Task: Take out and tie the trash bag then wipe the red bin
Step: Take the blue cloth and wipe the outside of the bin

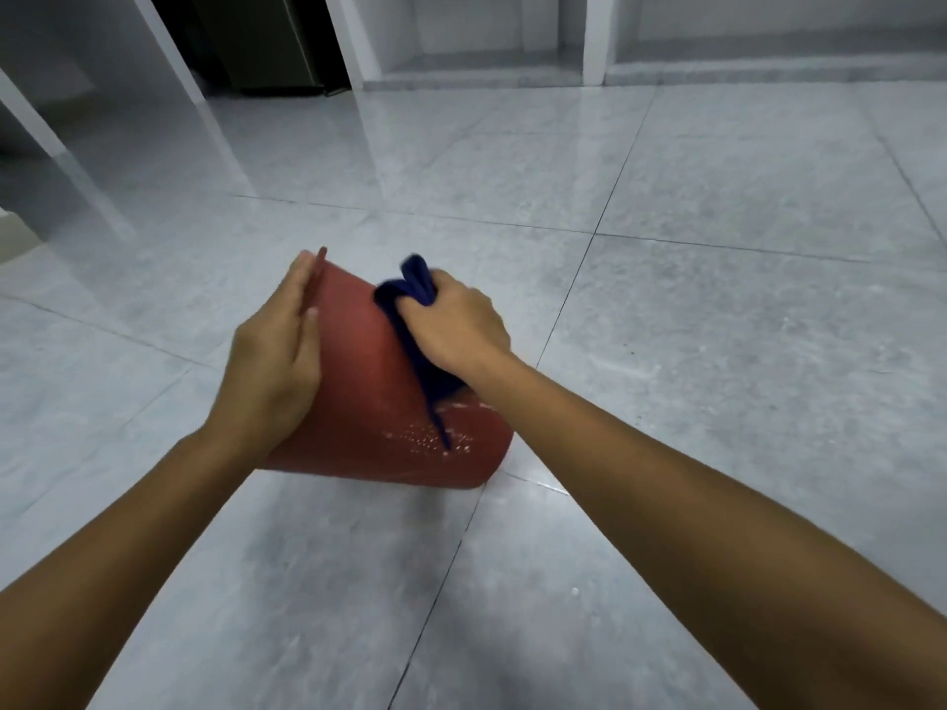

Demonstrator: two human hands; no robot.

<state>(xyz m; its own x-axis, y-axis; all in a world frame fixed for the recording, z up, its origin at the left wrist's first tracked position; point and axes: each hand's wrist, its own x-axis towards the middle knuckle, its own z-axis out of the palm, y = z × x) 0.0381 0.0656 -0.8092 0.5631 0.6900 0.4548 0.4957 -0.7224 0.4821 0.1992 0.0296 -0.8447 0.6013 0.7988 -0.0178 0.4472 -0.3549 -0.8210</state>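
Fingers (299,284) of the left hand (274,361) grip the rim of the smooth red plastic bin (358,381), which tilts beneath them on glossy grey floor tiles (717,299). The right hand (456,327) clutches a bunched dark-blue cloth (410,292) against its curved wall.

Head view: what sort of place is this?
Probably an indoor domestic room, perhaps a kitchen or utility area: glossy grey tiled floor, white partitions with open recesses at the back, a dark appliance-like unit in the far corner, and a red bin under a blue cloth.
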